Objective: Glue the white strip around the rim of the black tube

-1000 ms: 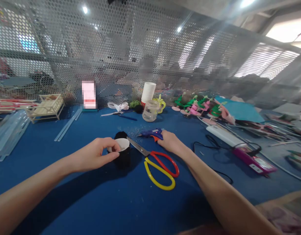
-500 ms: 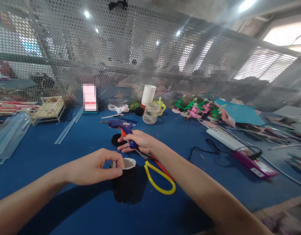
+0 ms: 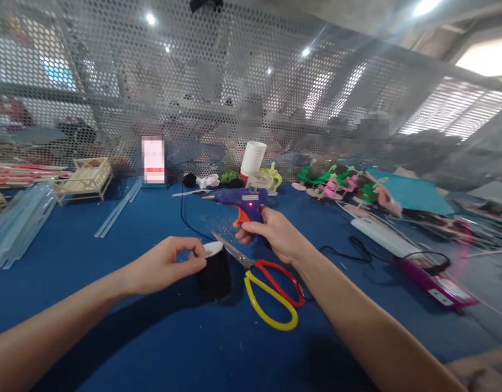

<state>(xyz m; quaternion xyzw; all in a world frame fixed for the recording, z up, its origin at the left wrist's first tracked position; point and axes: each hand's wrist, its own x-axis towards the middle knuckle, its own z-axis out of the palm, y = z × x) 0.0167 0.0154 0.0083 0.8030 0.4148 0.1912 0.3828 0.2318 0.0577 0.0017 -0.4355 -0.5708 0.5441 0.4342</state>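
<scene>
My left hand pinches the rim of a paper cup with black yarn wrapped round its outside; the white rim shows and the cup tilts slightly. In my right hand is a blue glue gun with an orange trigger, its nozzle pointing left and a small red light lit. A pair of scissors with one yellow and one red handle lies just right of the cup, blades partly apart. From a black yarn ball at the back, a strand runs toward the cup.
Translucent glue sticks and a small wooden bed frame lie left. A phone stands against the perforated screen. Stacked white cups and green and pink pieces are behind. A purple power strip lies right.
My right hand has raised the glue gun and moved it right. The black yarn ball has gone from beside that hand to the back. The cup has shifted slightly away and tilted in my left hand.
</scene>
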